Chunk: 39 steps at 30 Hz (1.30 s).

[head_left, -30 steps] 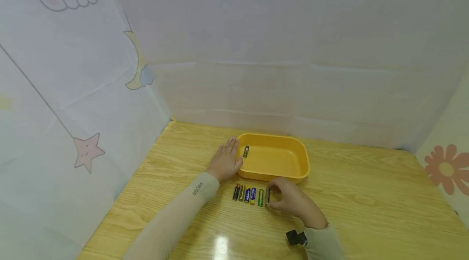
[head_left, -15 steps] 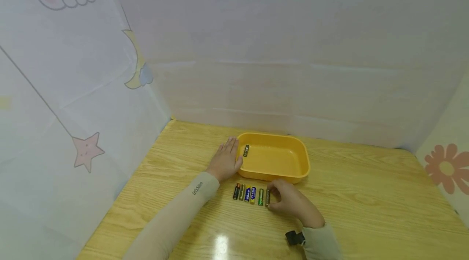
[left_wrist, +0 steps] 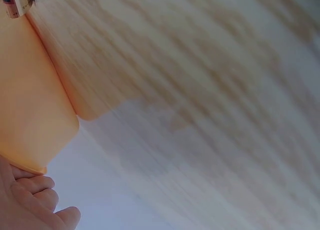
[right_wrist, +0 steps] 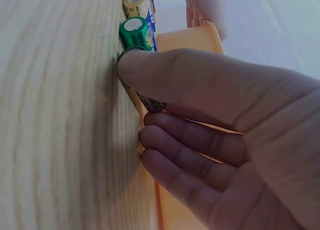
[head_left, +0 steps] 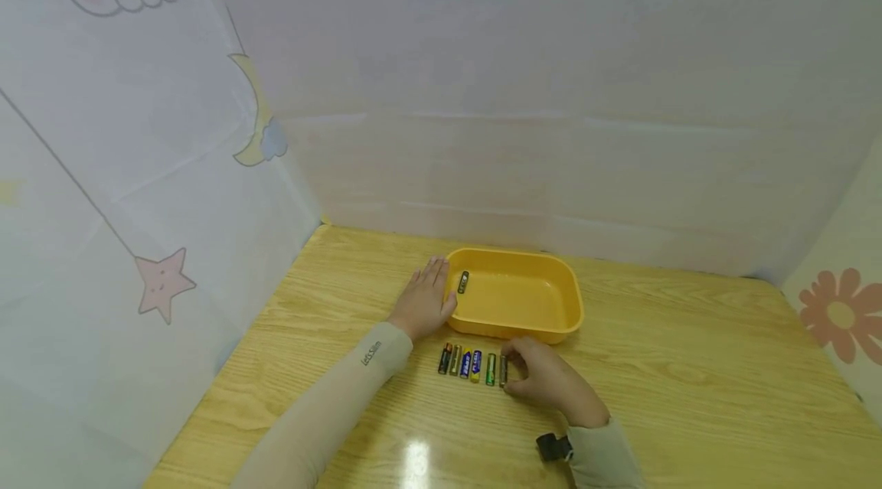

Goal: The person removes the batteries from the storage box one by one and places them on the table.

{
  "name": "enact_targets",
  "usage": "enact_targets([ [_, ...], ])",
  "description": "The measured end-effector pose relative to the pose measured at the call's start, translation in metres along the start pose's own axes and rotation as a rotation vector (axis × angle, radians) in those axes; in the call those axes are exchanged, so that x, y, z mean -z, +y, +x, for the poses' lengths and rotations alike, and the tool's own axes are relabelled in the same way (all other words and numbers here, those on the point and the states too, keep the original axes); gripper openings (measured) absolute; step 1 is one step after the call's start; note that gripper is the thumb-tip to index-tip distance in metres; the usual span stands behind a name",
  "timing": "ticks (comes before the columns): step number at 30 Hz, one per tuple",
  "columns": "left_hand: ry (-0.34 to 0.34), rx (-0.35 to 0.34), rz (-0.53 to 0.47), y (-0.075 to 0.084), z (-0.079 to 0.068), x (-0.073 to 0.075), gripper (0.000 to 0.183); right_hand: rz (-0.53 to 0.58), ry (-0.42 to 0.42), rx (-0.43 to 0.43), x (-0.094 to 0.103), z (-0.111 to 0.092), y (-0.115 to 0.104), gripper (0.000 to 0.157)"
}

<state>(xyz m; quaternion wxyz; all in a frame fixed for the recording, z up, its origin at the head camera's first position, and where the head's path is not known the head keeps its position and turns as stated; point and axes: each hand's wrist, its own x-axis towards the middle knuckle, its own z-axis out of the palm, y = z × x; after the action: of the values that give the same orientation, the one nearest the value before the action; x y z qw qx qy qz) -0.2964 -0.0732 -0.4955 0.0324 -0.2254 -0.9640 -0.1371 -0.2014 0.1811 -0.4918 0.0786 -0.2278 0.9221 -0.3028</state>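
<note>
My left hand (head_left: 422, 304) rests with straight fingers on the left rim of a yellow plastic tray (head_left: 513, 330); its fingertips also show at the tray's edge in the left wrist view. With thumb and fingers, my right hand (head_left: 547, 376) pinches a dark gold battery (right_wrist: 152, 103) by its ends, at the right end of a row on the table. Beside that one lies a green battery (head_left: 491, 370). Further left come two blue-and-yellow batteries, a gold one (head_left: 455, 360) and a black-and-copper one (head_left: 445, 359). Inside the tray, near its left wall, sits a single dark battery (head_left: 463, 282).
The wood-grain table (head_left: 689, 366) extends to both sides of the tray. White sheeting (head_left: 517, 91) with printed drawings walls off the back, left and right. A black wrist device (head_left: 553, 447) is strapped at the right sleeve.
My right hand has settled slightly lower, toward my body, at the dark gold battery. The left hand, the tray and the other batteries stay in place.
</note>
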Motion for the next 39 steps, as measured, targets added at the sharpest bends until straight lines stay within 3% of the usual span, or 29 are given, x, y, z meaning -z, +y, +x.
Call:
enact_targets([
  [39,-0.014,0.016,-0.002,0.0005,0.0004,-0.0006,0.067,0.031,-0.016,-0.022,0.0017,-0.0004,0.0026,0.045],
])
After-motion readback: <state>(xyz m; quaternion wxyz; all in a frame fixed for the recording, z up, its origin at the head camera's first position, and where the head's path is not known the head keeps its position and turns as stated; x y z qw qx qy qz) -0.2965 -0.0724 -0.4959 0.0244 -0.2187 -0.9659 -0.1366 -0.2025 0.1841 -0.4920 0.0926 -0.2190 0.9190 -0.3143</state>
